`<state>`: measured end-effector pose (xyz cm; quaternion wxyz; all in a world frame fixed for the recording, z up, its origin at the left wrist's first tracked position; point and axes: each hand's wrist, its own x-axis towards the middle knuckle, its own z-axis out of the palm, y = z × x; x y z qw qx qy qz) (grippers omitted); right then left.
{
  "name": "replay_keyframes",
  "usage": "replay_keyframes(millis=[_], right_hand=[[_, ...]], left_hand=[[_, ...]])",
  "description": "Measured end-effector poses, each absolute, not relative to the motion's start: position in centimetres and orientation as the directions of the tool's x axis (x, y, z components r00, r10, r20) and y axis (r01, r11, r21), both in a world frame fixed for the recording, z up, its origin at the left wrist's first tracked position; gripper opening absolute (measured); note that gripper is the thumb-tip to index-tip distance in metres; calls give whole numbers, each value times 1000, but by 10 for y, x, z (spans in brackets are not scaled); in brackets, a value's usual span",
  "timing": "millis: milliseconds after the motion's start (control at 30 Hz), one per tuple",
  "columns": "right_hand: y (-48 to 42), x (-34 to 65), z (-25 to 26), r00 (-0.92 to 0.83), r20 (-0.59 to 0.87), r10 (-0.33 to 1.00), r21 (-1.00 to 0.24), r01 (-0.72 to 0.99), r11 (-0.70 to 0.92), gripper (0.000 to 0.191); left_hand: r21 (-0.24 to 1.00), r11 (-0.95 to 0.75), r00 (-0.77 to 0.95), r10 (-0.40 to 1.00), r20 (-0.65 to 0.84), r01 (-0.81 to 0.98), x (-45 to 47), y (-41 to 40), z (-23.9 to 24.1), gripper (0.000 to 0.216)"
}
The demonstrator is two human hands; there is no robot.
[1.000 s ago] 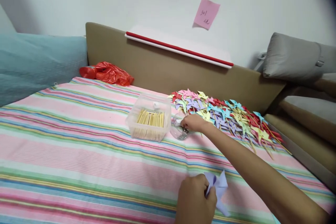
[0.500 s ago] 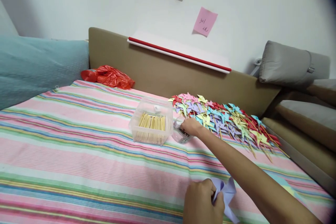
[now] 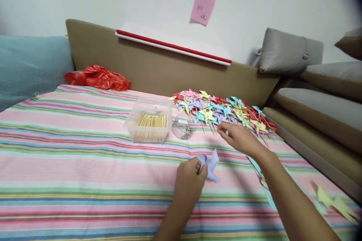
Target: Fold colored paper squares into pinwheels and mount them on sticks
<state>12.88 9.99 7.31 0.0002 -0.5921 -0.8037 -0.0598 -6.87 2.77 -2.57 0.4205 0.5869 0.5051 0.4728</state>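
Note:
My left hand (image 3: pixel 189 180) is closed on a folded lilac paper pinwheel (image 3: pixel 209 164), held just above the striped bedsheet (image 3: pixel 85 158). My right hand (image 3: pixel 239 138) hovers in front of the pile of finished coloured pinwheels on sticks (image 3: pixel 223 111), its thumb and fingertips pinched together; what they pinch is too small to make out. A little to the left lies a small clear container of metal pins (image 3: pixel 183 130), and beside that a clear plastic box of wooden sticks (image 3: pixel 149 124).
A red plastic bag (image 3: pixel 97 78) lies by the tan headboard (image 3: pixel 158 67). A teal blanket (image 3: pixel 28 64) is at the left, a grey cushion (image 3: pixel 288 51) and tan sofa seats at the right. Loose yellow-green paper pieces (image 3: pixel 333 203) lie at the right edge.
My right hand has drawn back from the pin container toward me. My left hand with the lilac pinwheel has moved forward, and the view has turned to the right.

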Motion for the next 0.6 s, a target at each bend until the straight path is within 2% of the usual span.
replay_keyframes(millis=[133, 233, 400, 500, 533, 600], right_hand=[[37, 181, 27, -153, -45, 987, 3, 988, 153, 24], [23, 192, 1, -123, -97, 988, -56, 991, 118, 25], [17, 198, 6, -83, -75, 994, -140, 988, 72, 22], [-23, 195, 18, -59, -63, 996, -187, 981, 46, 29], [-44, 190, 19, -126, -89, 988, -241, 965, 101, 33], [-93, 174, 14, -403, -201, 893, -385, 870, 306, 29]], left_hand=[[981, -141, 41, 990, 137, 130, -67, 31, -19, 44], [990, -117, 53, 992, 113, 84, -63, 32, -16, 44], [998, -63, 13, 998, 63, -1, -59, 35, -16, 45], [995, -43, -12, 999, 42, -87, -58, 37, -16, 47], [993, -34, -16, 999, 33, -109, -58, 38, -16, 46], [990, -26, -25, 999, 22, -141, -58, 38, -15, 43]])
